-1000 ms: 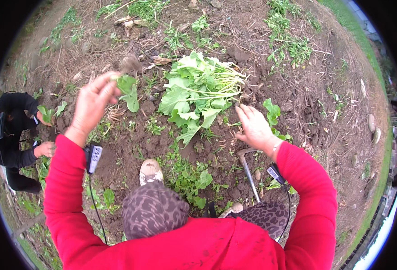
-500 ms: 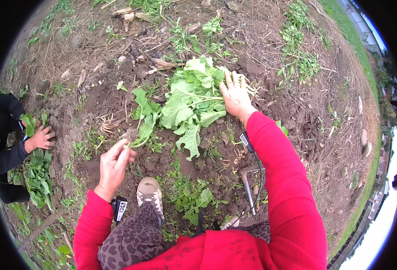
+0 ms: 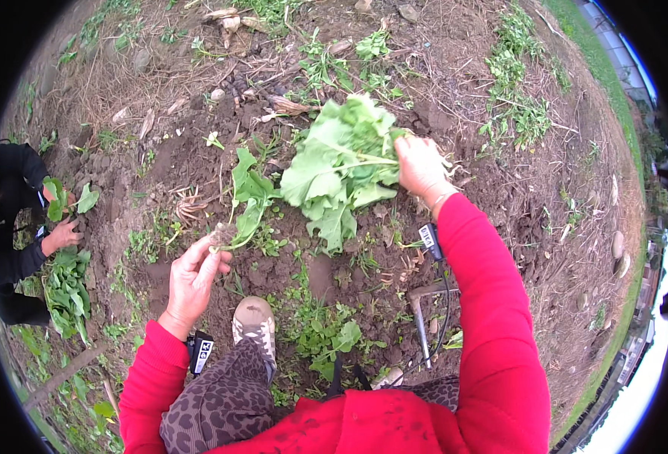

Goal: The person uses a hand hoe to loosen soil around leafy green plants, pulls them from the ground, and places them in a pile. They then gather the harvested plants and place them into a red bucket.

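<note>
LH (image 3: 190, 286): thumb + fingers pinched on one plant (image 3: 249, 198), right at its root (image 3: 223, 233), which looks dirt-caked. Leaves point away from the wearer, tips just beside the bunch (image 3: 341, 170); can't tell if they touch. RH (image 3: 423, 168): fingers curled over the bunch's stem end, so grip looks closed on it; thumb hidden & the area's a bit blurred, so can't say how tight. Thin root ends poke out past RH on its R side. Bunch = over the far half of the soil (image 3: 500, 227), abt mid-width, well in from the grass (image 3: 587, 49) on the R edge. Can't tell if it's resting or slightly raised.

To do it well, IMO: keep LH's pinch low at the root, not on the leaf, b/c the blades look soft & would prob. tear. A light shake there should drop loose dirt w/o soiling the leaves. RH best kept round the stems, firm but no crushing, so roots stay lined up at the R end & leaves fan L. If the plant joins the bunch, turn its root R first to match; as is, it's pointing back at the wearer. Mind the tool (image 3: 422, 329) on the soil nr the near edge, R of the shoe (image 3: 252, 316), w/ RH's cable (image 3: 444, 321) just beside it: snag risk on a wide swing.
</note>
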Demonstrator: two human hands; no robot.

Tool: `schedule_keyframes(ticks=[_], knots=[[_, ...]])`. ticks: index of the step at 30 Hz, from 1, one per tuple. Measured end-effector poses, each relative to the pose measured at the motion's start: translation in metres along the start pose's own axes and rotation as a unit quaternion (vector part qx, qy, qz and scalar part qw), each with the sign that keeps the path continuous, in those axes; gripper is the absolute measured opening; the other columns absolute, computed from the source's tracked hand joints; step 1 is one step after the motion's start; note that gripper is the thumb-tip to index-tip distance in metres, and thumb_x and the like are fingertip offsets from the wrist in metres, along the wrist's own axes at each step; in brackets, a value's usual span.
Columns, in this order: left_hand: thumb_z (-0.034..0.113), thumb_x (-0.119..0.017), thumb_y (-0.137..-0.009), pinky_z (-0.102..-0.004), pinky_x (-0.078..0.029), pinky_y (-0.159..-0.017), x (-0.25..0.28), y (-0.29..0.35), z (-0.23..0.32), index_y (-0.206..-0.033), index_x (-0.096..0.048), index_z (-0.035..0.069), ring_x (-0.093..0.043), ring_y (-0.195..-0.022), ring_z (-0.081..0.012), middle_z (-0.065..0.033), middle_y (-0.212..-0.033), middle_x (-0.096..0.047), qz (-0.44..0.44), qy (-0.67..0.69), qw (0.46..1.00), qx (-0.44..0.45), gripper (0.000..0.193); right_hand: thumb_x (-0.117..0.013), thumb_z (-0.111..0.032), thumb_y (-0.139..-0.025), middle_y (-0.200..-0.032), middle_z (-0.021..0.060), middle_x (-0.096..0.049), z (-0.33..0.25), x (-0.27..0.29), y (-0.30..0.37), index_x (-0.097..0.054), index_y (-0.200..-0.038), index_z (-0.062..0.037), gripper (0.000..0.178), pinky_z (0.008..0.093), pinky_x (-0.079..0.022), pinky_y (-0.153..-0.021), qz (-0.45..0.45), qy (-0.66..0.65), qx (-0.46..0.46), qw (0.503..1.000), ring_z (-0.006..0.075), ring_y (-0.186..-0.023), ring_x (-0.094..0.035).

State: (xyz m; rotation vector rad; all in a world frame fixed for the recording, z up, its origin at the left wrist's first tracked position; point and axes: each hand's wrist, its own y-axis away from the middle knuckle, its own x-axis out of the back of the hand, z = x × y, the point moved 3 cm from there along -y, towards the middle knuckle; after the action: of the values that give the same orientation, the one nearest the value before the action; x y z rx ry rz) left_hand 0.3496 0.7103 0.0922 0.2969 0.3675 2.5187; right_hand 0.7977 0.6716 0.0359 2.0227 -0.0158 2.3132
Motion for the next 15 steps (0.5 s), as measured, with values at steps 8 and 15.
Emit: schedule_keyframes(ticks=[8, 15], knots=[[0.031, -0.035, -0.101, -0.0328, -0.051, -0.080, -0.007, 0.000, 0.016, -0.127, -0.049, -0.003, -0.062, -0.093, -0.0206, -0.0143, -0.108, -0.063, -0.070, 0.072, 0.995, 0.016, 0.045, -0.069, -0.060, -0.075, -0.100, 0.0167, -0.063, 0.109, 0.068, -0.040, -0.049, -0.107, -0.0008, 0.070, 0.0410, -0.052, -0.082, 0.045, -0.080, -0.283, 0.955, 0.0301, -0.092, -0.065], [0.021, -0.055, -0.096, -0.0217, -0.047, -0.059, -0.020, -0.009, -0.019, -0.114, -0.058, 0.005, -0.059, -0.073, -0.0088, -0.0066, -0.097, -0.068, -0.022, 0.081, 0.972, 0.218, 0.025, -0.068, -0.030, -0.084, -0.106, 0.0195, -0.066, 0.025, 0.159, -0.025, -0.059, -0.119, -0.0012, 0.047, 0.0362, -0.050, -0.088, 0.097, -0.202, -0.128, 0.966, 0.0286, -0.100, -0.064]])
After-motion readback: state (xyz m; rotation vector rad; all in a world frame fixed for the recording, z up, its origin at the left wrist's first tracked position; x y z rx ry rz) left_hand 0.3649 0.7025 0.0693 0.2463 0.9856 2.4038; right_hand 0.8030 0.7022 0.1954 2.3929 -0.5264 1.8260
